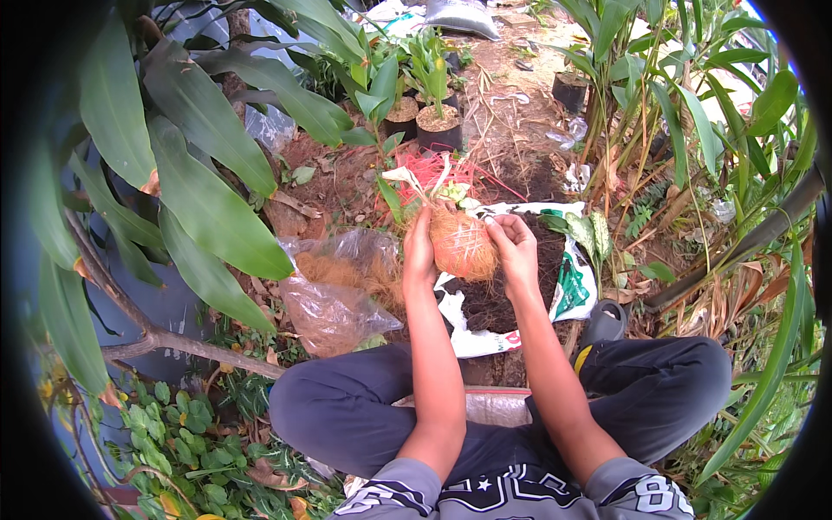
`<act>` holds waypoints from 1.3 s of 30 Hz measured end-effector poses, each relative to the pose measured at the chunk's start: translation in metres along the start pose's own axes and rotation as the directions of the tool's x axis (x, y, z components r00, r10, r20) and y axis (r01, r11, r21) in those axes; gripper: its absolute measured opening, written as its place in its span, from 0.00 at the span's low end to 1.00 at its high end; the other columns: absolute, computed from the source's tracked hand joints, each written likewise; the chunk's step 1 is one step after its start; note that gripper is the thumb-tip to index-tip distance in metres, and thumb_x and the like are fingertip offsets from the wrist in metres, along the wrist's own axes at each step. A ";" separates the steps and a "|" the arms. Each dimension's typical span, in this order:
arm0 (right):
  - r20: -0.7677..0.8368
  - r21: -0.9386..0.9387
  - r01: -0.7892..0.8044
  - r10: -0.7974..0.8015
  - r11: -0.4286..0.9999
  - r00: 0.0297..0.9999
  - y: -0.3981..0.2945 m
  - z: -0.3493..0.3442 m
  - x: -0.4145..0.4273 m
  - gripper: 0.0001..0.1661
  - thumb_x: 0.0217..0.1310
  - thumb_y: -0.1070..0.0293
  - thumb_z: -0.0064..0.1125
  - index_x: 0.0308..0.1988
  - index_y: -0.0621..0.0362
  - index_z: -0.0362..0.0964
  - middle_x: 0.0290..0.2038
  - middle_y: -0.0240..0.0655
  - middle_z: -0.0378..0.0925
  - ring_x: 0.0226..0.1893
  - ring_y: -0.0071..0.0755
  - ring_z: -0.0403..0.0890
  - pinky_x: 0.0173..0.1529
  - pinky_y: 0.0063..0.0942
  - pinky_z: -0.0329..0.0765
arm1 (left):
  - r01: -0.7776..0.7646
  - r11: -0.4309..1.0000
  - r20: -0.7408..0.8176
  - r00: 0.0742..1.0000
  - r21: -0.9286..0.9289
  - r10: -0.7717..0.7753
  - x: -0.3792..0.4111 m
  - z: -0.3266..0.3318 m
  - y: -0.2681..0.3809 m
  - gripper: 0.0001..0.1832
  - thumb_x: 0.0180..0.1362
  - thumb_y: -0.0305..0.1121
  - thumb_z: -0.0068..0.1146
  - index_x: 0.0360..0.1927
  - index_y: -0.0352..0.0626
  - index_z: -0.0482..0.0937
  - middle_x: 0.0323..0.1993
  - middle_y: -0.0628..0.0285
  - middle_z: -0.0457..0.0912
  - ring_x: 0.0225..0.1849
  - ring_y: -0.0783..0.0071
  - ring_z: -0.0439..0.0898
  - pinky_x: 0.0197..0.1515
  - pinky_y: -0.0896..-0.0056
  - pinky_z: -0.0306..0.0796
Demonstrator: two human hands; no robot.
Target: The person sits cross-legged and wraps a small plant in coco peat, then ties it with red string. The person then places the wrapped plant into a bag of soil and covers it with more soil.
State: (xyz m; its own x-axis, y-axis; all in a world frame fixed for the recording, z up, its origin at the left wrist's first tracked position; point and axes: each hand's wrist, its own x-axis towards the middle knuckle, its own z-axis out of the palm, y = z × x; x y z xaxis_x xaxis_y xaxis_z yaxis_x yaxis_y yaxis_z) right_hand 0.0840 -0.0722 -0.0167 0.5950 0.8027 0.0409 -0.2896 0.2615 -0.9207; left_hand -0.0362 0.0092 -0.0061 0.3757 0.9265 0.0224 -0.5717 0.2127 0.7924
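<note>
Between my two hands is a round ball of coconut fibre point(463, 246), wrapped with pale and reddish strands, with stems and pale leaves rising from its top. My left hand point(421, 250) presses along the ball's left side. At its upper right, the thumb and fingers of my right hand point(510, 244) pinch together at the surface; whether they hold a strand cannot be told. Behind the ball lies a tangle of pink plastic twine point(448, 174). Under my forearms, an opened white and green plastic sack point(575, 286) holds dark soil point(484, 302).
A clear plastic bag point(338, 312) with loose brown fibre lies left of my forearm. Black bags with potted plants point(440, 130) stand farther ahead. Broad leaves and a branch point(195, 348) crowd the left; a dark pole point(747, 250) slants at right. A clog point(604, 320) is beside my right knee.
</note>
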 end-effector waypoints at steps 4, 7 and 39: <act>0.066 -0.103 0.134 -0.128 0.986 0.990 0.002 0.007 -0.005 0.20 0.61 0.64 0.56 0.50 0.62 0.67 0.41 0.41 0.77 0.44 0.30 0.76 0.50 0.28 0.71 | 0.003 1.000 -0.144 0.990 0.006 -0.002 0.006 -0.001 -0.002 0.21 0.67 0.41 0.41 0.52 0.33 0.71 0.46 0.54 0.78 0.45 0.68 0.79 0.48 0.65 0.73; 0.148 -0.267 0.212 -0.177 0.940 0.973 0.001 0.011 -0.013 0.34 0.54 0.59 0.63 0.58 0.59 0.61 0.49 0.54 0.74 0.53 0.44 0.74 0.56 0.36 0.70 | 0.060 0.998 -0.235 0.970 0.007 -0.057 0.009 -0.006 -0.003 0.22 0.67 0.42 0.41 0.52 0.32 0.71 0.45 0.54 0.78 0.43 0.67 0.80 0.46 0.65 0.75; -0.287 -0.485 0.222 -0.394 0.846 0.873 0.087 -0.115 0.184 0.39 0.53 0.55 0.65 0.59 0.62 0.61 0.57 0.48 0.65 0.58 0.43 0.66 0.62 0.36 0.62 | 0.294 0.921 -0.376 0.908 0.255 -0.185 0.044 -0.049 -0.087 0.29 0.62 0.51 0.49 0.60 0.45 0.63 0.52 0.59 0.76 0.51 0.70 0.73 0.47 0.70 0.64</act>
State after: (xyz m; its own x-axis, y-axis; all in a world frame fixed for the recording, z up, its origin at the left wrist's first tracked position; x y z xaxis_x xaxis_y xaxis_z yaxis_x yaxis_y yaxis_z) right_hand 0.2545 0.0362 -0.1343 0.8485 0.4444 0.2873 0.2513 0.1395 -0.9578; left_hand -0.0055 0.0466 -0.1035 0.1725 0.9184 -0.3560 -0.2307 0.3890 0.8919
